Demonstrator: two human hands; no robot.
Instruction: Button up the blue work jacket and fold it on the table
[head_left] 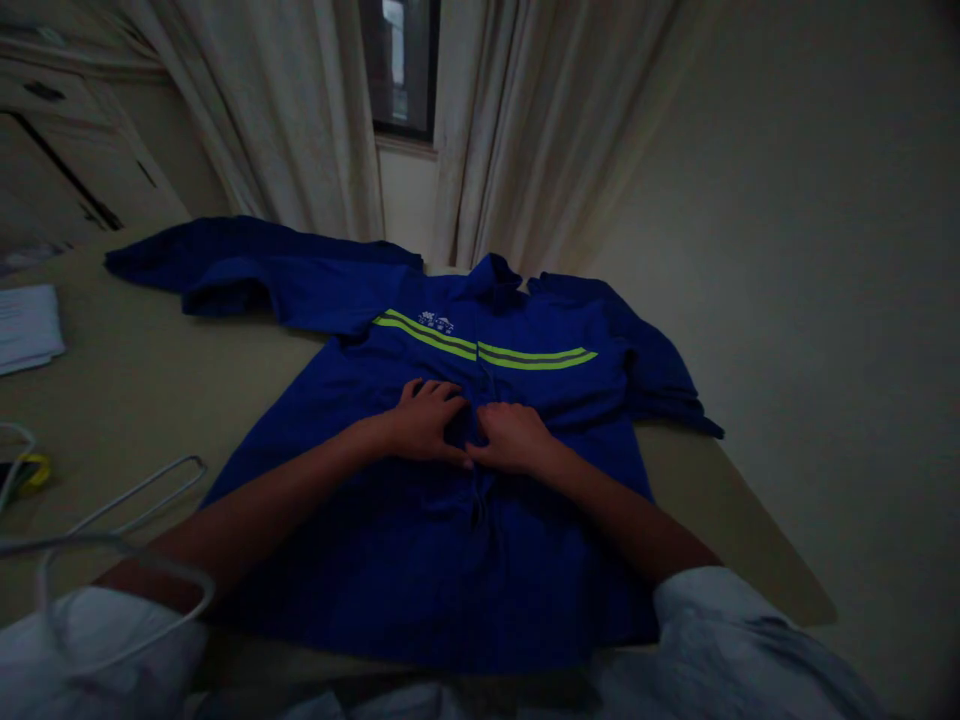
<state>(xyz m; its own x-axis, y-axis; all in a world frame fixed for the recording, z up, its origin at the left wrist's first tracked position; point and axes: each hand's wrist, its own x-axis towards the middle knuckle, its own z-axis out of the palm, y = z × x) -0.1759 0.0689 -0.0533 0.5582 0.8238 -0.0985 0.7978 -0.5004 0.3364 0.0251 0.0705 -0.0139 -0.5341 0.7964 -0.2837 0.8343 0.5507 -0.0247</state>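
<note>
While both bare forearms reach in from the lower edge of the view, a pale cream cabinet (75,150) stands at far left, above a small stack of white paper (28,328) on the beige worktop (142,380). Lower down lie a small yellow-and-black object (31,470) and a thin white wire hanger (142,492), which sits just beside the left forearm. Further right, a royal-blue long-sleeved work jacket (420,560) lies flat and face up on the worktop, its sleeves spread outward and its collar toward the pleated cream curtains (285,120). Two neon yellow-green reflective stripes (480,350) cross its chest. The left hand (424,420) and right hand (510,438) rest on the jacket's centre front, close together, with their fingers curled toward each other and touching the blue cloth. Whether the hands actually pinch the fabric cannot be told. White sleeves (712,620) show at the bottom, and a plain beige wall (787,250) fills the far right.
</note>
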